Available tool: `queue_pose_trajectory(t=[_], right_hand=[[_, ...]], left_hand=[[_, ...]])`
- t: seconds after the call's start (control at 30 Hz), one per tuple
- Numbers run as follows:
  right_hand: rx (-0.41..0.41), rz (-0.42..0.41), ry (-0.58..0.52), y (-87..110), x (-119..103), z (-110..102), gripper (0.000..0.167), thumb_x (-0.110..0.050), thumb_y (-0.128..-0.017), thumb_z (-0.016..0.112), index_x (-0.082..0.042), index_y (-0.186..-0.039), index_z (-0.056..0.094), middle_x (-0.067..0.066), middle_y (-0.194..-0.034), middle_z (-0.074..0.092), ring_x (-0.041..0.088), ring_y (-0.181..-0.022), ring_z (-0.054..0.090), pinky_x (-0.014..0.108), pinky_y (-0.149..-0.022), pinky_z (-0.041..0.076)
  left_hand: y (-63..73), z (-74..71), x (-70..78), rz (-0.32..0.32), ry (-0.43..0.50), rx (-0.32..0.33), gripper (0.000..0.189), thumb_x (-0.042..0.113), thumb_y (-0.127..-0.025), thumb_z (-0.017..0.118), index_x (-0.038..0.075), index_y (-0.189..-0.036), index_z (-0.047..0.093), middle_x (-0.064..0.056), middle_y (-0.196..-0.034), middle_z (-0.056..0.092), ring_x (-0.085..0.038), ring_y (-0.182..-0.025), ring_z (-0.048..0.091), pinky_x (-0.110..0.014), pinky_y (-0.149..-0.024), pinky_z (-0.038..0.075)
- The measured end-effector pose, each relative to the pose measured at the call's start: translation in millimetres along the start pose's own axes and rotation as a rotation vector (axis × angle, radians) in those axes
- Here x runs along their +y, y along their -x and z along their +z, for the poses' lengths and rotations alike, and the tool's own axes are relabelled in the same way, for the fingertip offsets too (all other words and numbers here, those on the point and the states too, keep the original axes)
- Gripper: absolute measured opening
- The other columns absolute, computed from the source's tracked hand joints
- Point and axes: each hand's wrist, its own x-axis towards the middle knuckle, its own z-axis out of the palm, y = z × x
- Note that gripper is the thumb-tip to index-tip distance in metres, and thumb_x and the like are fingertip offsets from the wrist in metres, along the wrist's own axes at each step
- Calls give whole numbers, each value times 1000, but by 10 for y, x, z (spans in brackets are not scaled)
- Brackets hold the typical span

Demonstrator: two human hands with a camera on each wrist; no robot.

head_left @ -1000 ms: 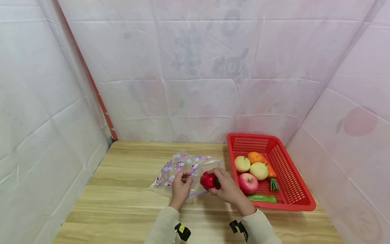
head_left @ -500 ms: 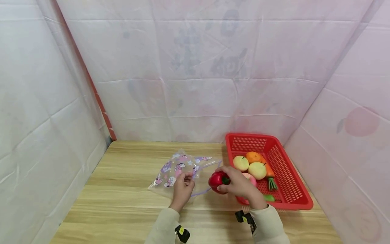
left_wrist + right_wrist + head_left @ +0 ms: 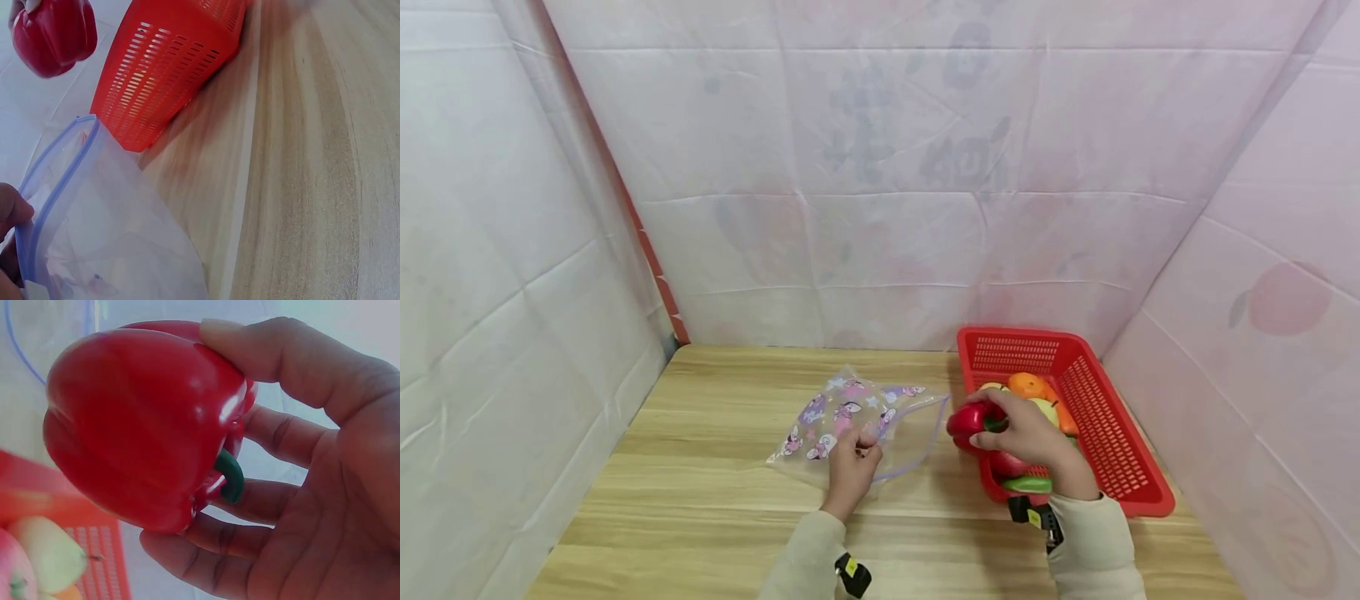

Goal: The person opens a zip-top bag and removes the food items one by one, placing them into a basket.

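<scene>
My right hand grips a red bell pepper by its stem end, thumb on one side and fingers on the other. In the head view the pepper is over the left rim of the red basket. My left hand pinches the edge of a clear zip bag printed with purple and pink figures, on the table. The bag's mouth, edged by a purple zip strip, gapes toward the basket in the left wrist view. No item shows inside the bag.
The basket holds an orange, yellow-green pears, a pink-red apple, a green pepper and a carrot, partly hidden by my right hand. White sheets wall in the wooden table.
My right hand has carried the red bell pepper rightward, away from the bag's mouth to the basket's left rim. My left hand has stayed at the bag, almost still.
</scene>
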Motion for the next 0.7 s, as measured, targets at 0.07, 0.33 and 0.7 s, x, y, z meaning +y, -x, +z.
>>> queue_pose_trajectory(t=[0.07,0.33,0.7], right_hand=[[12,2,16,4,32,-77,46,-16,-73,78,-11,-114,58,4,-99,61,25,-88,55,43,-73,46],[30,60,43,38,168,-283,50,-16,-72,79,-5,-115,57,9,-101,59,28,-89,54,41,-68,49],[4,139,94,67,409,-381,50,-18,-73,78,-4,-116,56,9,-96,60,28,-85,54,41,-68,45]], left_hand=[[-5,13,-16,0,-6,0,17,-6,-67,67,9,-67,58,4,-70,54,-9,-63,51,-23,-56,45],[3,17,-78,-4,-23,-17,16,-6,-67,67,8,-67,59,4,-67,55,-11,-61,51,-22,-54,43],[4,17,-164,-91,-15,-131,14,-5,-69,67,6,-74,61,-1,-70,59,-11,-63,54,-23,-58,48]])
